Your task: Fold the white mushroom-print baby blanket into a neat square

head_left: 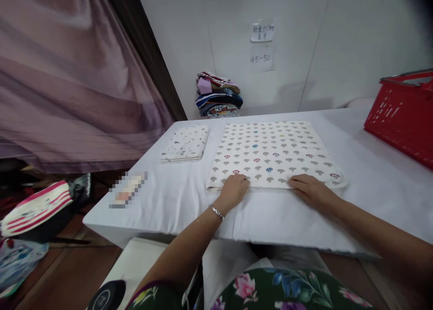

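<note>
The table, draped in white, spreads before me, its right edge out of view. Towards its far edge, on the right, stands a red basket, partly cut off. The mushroom-print cloth lies flat between the table's far and near edges, its own near side set back from the near edge. A pile of cloths stands at the far edge, against the wall; a smaller folded cloth lies by the left edge, towards the far left corner. My left hand and right hand meet the near side of the mushroom-print cloth, well apart from each other, the fingers of each drawn together; whether a thumb pinches from beneath, I cannot tell. For sound handling, I judge, both hands should take the layers evenly and pull with equal, gentle tension, so that the near side runs straight and parallel to the table's near edge. The right near corner, where a pale margin shows past the print, seems to merit aligning first.
</note>
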`<state>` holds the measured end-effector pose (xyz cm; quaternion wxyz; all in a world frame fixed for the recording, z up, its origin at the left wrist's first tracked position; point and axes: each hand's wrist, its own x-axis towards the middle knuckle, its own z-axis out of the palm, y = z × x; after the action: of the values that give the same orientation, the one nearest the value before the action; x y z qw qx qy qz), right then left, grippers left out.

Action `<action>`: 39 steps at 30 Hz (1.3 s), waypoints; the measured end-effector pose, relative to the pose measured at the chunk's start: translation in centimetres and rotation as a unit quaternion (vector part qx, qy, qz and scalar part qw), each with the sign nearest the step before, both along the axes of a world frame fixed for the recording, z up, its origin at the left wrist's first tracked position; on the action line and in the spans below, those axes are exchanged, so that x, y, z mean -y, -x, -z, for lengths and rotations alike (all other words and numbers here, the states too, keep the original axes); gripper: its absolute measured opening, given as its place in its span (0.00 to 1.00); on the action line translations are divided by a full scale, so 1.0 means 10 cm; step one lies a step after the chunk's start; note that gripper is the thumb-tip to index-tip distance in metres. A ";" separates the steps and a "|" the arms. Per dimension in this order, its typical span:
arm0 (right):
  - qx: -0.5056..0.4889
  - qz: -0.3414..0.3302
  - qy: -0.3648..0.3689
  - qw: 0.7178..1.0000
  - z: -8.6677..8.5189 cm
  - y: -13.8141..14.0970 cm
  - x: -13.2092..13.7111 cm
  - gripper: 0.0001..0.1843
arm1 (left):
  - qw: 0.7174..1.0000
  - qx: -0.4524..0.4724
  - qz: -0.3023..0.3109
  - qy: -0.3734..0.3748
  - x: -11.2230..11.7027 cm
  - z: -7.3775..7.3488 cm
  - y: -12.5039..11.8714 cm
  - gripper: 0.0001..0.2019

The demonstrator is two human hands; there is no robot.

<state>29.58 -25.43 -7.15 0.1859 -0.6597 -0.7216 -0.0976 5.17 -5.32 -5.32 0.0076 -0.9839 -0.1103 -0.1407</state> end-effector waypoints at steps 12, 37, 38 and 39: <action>0.002 0.007 -0.008 1.000 0.13 0.01 -0.09 0.18 | 1.000 0.016 0.004 0.023 -0.06 0.10 -0.08 0.11; -0.019 -0.027 -0.034 0.999 0.09 0.18 -0.13 0.15 | 0.999 -0.002 0.041 -0.018 -0.01 0.11 -0.10 0.10; -0.018 -0.024 -0.031 0.999 0.09 0.19 -0.14 0.14 | 0.999 -0.001 0.046 -0.023 -0.01 0.12 -0.11 0.10; -0.017 -0.022 -0.028 0.999 0.09 0.19 -0.14 0.14 | 0.998 -0.001 0.050 -0.028 -0.01 0.13 -0.12 0.09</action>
<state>27.70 -24.03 -8.06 0.2189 -0.6394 -0.7298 -0.1027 6.33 -5.22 -6.58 0.0280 -0.9877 -0.0571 -0.1431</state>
